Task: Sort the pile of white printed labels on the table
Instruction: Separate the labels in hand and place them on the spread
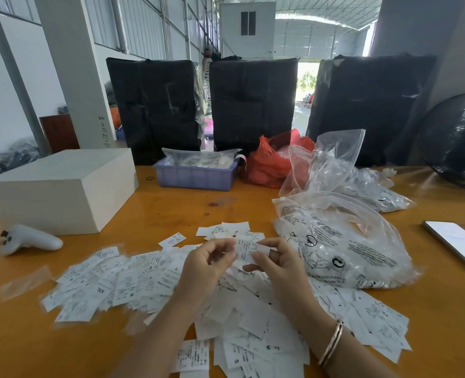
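Observation:
A wide pile of white printed labels [133, 282] covers the near half of the wooden table [171, 208], some showing size letters such as XXL, S and M. A small separate group of labels [225, 230] lies just beyond my hands. My right hand [277, 266] pinches a white label [246, 249] held up above the pile. My left hand [206, 266] is raised beside it with curled fingers touching that label's left edge. A bracelet is on my right wrist.
A white box [59, 189] stands at the left, a white controller [29, 240] in front of it. A purple tray [195, 177], a red bag [269, 162] and clear plastic bags [343, 241] sit behind and right. A phone [457, 244] lies far right, a fan [460, 140] behind it.

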Motion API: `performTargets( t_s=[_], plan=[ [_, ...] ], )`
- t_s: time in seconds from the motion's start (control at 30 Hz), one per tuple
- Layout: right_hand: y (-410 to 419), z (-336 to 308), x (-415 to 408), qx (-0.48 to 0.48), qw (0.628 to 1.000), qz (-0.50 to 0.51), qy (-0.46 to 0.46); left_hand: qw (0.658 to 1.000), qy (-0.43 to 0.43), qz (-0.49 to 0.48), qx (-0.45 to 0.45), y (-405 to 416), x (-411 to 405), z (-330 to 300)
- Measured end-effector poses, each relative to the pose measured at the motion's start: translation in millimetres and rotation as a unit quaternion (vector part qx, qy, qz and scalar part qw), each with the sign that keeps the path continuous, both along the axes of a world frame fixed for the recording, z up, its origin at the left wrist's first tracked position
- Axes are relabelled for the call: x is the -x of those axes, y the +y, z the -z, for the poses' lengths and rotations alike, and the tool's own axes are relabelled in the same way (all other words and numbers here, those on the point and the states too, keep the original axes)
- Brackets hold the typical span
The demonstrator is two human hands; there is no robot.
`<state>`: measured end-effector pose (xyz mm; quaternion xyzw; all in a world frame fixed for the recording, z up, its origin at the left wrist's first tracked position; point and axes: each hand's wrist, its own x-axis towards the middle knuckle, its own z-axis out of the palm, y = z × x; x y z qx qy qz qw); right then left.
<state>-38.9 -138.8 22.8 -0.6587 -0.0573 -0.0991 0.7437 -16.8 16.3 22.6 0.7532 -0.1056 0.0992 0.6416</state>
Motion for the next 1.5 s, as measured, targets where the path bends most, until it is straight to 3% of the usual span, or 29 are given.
performTargets(
  t_s=[0.2, 0.27, 0.47, 0.8, 1.1, 1.3, 1.5],
  plan=[
    [2.6, 5.1, -2.6, 0.118, 0.992, 0.018, -0.033, 1.000, 0.005, 0.022, 0.003, 2.5, 0.5, -2.3],
    [2.0, 4.7, -3.1, 0.111, 0.993, 0.031, -0.039, 1.000, 0.008, 0.029, 0.001, 2.8, 0.3, -1.9],
    [-6.0, 1.5, -3.8, -0.043, 0.994, 0.090, -0.033, 0.999, 0.008, 0.045, -0.007, 3.1, 0.0, -1.8],
    [-2.1, 1.2, -1.0, 0.028, 0.997, 0.047, -0.061, 1.000, -0.002, 0.016, 0.015, 3.5, -1.4, -2.1],
    [-1.9, 4.2, -2.9, 0.033, 0.993, 0.086, -0.067, 0.997, -0.066, -0.008, -0.047, 2.9, 0.7, -1.9],
    [2.8, 6.4, -2.4, 0.083, 0.990, 0.074, -0.086, 0.999, -0.037, 0.004, -0.003, 0.4, 2.2, -5.2],
    [0.5, 7.1, -4.0, 0.072, 0.993, 0.051, -0.084, 0.999, -0.012, 0.008, 0.031, -0.1, 3.5, -7.3]
  ],
)
